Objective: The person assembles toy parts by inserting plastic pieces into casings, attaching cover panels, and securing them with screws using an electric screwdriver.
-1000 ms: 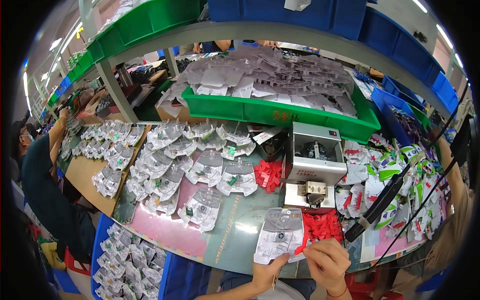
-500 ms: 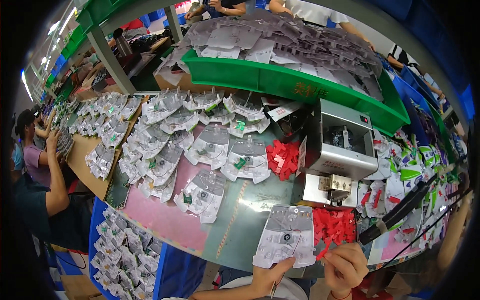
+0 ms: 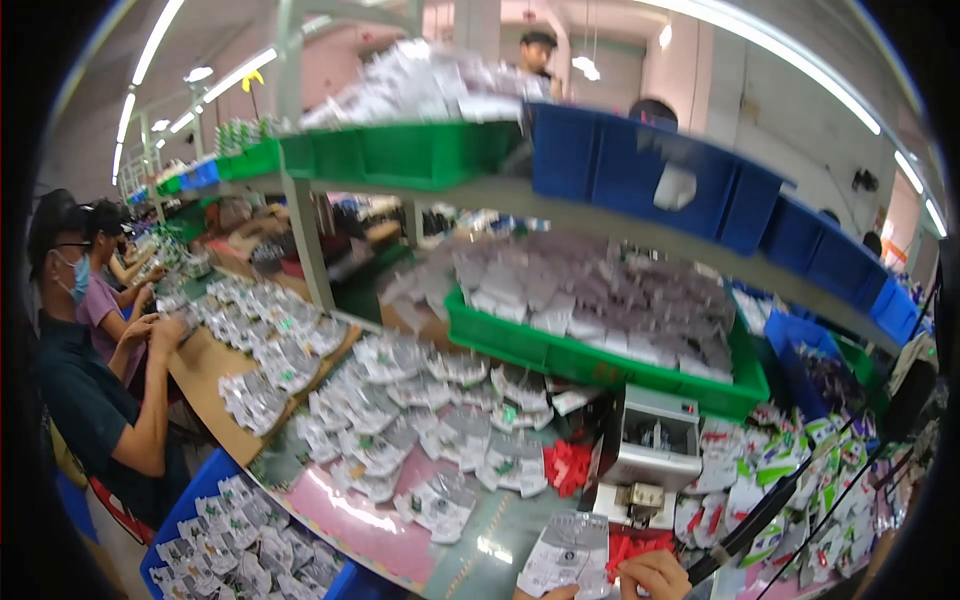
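At the lower edge, a grey-and-white plastic housing panel (image 3: 566, 552) with a small dark round part lies under my left hand (image 3: 562, 592). Only the thumb side of that hand shows, gripping the panel's near edge. My right hand (image 3: 655, 576) is closed, with fingers pinched on a small red piece (image 3: 613, 568) beside the panel's right edge. Whether the piece touches the panel is too blurred to tell. Just behind my right hand lies a heap of red pieces (image 3: 640, 542).
A metal box-shaped machine (image 3: 655, 465) stands behind the red heap. Similar panels (image 3: 436, 508) crowd the table to the left. Beyond is a green tray (image 3: 520, 342) of stacked grey sheets. A black cable (image 3: 770, 508) slants at right. Co-workers (image 3: 120, 400) sit at left.
The view has tilted upward, so the table and my hands sit lower in the picture. The red piece in my right hand is now closer to the panel. My left hand remains on the panel.
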`<state>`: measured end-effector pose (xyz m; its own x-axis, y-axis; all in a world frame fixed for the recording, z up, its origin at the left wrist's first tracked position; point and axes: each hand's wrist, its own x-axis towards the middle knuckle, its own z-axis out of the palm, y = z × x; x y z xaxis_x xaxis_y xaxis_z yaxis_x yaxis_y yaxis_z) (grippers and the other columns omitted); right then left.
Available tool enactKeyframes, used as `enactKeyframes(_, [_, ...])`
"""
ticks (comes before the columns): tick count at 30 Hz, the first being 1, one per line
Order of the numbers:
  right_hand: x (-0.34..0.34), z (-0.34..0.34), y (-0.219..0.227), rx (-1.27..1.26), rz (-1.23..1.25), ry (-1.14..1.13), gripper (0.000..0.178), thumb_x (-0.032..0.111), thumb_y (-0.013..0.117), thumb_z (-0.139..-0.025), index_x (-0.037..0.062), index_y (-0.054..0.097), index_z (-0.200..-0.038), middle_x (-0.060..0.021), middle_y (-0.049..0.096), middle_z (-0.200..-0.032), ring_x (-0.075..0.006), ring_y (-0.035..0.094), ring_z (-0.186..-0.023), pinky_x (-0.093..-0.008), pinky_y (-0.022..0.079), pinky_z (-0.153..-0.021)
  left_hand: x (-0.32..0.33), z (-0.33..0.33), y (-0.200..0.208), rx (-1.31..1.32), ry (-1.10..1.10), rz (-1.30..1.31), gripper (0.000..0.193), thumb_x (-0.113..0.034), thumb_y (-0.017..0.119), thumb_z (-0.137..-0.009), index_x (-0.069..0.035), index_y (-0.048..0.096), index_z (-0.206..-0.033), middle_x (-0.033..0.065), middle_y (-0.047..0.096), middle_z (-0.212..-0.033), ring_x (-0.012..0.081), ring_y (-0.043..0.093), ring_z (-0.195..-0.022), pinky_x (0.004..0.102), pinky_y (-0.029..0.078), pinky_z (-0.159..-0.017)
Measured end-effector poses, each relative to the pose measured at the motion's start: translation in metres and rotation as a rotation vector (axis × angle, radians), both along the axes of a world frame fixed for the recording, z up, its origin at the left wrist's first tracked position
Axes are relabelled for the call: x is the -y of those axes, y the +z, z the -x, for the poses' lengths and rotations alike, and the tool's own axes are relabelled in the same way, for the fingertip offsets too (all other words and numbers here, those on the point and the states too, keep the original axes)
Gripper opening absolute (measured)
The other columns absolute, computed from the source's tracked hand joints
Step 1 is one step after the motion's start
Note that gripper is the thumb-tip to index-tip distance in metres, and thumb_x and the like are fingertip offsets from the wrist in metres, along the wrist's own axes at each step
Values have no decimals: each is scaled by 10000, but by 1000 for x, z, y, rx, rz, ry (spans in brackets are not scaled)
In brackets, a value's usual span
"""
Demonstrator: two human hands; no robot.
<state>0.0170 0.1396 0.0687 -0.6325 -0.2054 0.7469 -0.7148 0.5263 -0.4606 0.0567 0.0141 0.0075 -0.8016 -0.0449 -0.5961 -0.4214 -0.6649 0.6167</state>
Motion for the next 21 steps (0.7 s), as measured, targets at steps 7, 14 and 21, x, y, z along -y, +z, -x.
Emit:
enactKeyframes(7, [1, -6, 16, -121, 1, 59, 180, -80, 660, -632, -3, 605, -785, -120, 592, -711, -253, 572, -609, -310, 452, -516, -4, -10, -5, -301, -11, 142, 429, -20, 590, -762, -25, 457, -1170, 54, 543, -982, 134, 527, -855, 265, 421, -744])
enactKeyframes(14, [9, -1, 16, -122, 69, 64, 194, -116, 629, -609, -14, 610, -773, -118, 586, -717, -238, 561, -593, -294, 427, -476, 1, -6, -6, -366, -143, 296, 498, -71, 593, -790, -21, 392, -1244, 84, 525, -1066, 138, 520, -938, 283, 408, -823])
enactKeyframes(21, [-10, -4, 16, -109, 91, 84, 181, -93, 627, -623, -4, 621, -781, -113, 590, -729, -241, 562, -603, -296, 435, -492, -2, -11, -16, -413, -271, 474, 577, -121, 597, -818, -17, 327, -1317, 114, 507, -1150, 141, 512, -1021, 301, 395, -902])
